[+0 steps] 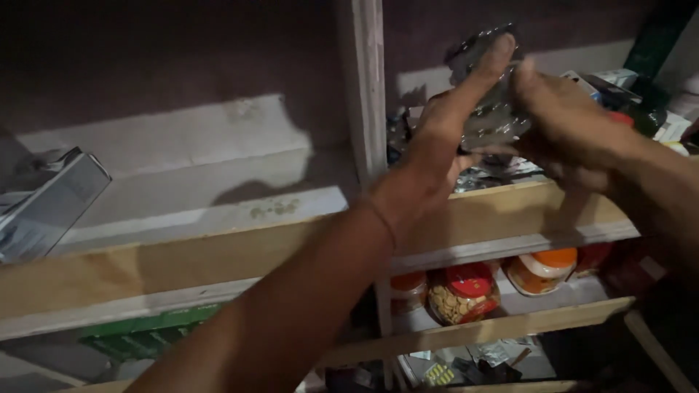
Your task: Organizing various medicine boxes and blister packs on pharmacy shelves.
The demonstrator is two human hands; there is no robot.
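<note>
Both my hands are raised in front of a wooden shelf unit, holding a stack of silvery blister strips (494, 109) between them. My left hand (444, 138) has its fingers stretched up along the strips' left side. My right hand (564, 124) grips the strips from the right. More foil strips (484, 175) lie on the shelf just below my hands.
A white upright post (366, 87) divides the shelves. A grey box (44, 204) lies at the far left. Jars with red and orange lids (466, 291) stand on the lower shelf. Small boxes and a red-capped item (619, 87) sit at the right. Green packs (138, 331) lie lower left.
</note>
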